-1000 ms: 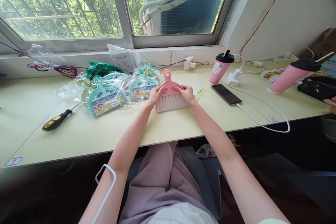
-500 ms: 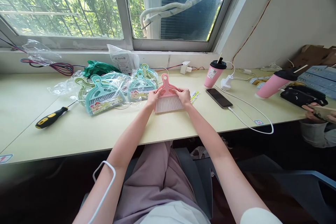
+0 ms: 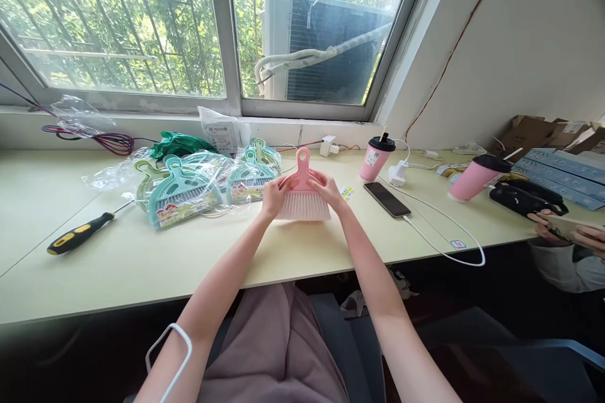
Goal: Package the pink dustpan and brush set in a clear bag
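A small pink hand brush (image 3: 305,206) with pale bristles stands upright above the table, its looped handle pointing toward the window. My left hand (image 3: 276,197) grips its left side, thumb on the front face. On the opposite side, my right hand (image 3: 329,191) is closed round it in the same way. Whether a dustpan sits behind the brush I cannot tell. Left of my hands lie wrapped teal and green dustpan-and-brush sets (image 3: 184,195), with another wrapped set (image 3: 253,170) closer to my left hand. Part of a printed label (image 3: 347,192) shows beside my right hand.
A screwdriver (image 3: 80,234) lies at the left. To the right are a phone (image 3: 387,199) on a white cable, a pink cup (image 3: 375,160), a second pink cup (image 3: 477,177) and a black case (image 3: 524,198). Another person's hands (image 3: 567,230) hold a phone at the far right.
The view has tilted upward, so the table sits lower in the picture. Both hands keep hold of the pink brush, which appears slightly lifted and tilted.
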### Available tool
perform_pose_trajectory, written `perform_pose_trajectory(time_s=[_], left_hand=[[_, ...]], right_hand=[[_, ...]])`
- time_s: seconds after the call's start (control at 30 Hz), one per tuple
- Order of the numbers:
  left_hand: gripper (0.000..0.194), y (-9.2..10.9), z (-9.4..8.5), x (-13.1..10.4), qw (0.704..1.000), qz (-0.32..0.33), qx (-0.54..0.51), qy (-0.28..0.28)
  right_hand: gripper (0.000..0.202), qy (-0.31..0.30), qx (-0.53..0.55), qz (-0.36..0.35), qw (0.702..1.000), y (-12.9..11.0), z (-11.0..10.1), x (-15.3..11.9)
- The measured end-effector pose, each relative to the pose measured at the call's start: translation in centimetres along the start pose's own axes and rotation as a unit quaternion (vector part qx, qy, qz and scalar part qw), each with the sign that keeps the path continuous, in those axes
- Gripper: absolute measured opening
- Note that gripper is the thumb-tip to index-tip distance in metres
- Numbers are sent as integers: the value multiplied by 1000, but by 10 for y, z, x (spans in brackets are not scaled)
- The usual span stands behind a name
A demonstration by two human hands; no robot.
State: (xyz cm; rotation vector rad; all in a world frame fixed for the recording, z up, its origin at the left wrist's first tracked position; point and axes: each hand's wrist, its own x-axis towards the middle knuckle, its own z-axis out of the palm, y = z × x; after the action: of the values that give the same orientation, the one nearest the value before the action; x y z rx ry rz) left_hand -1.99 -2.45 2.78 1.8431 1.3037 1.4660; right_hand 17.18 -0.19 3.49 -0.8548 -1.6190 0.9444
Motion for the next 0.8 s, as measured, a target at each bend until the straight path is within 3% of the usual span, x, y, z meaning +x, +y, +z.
perform_pose_trajectory(time_s=[0.23,0.5,0.8], left_hand=[[43,7,11,-8,999,21,41,-2],[33,-5,11,-6,998,31,59,10],[43,5,11,-6,1000,14,1,-8]], right_hand=[[54,57,46,71,995,-3,4,2],[42,139,-2,61,988,11,16,1],[39,184,-47,41,981,13,17,-2]])
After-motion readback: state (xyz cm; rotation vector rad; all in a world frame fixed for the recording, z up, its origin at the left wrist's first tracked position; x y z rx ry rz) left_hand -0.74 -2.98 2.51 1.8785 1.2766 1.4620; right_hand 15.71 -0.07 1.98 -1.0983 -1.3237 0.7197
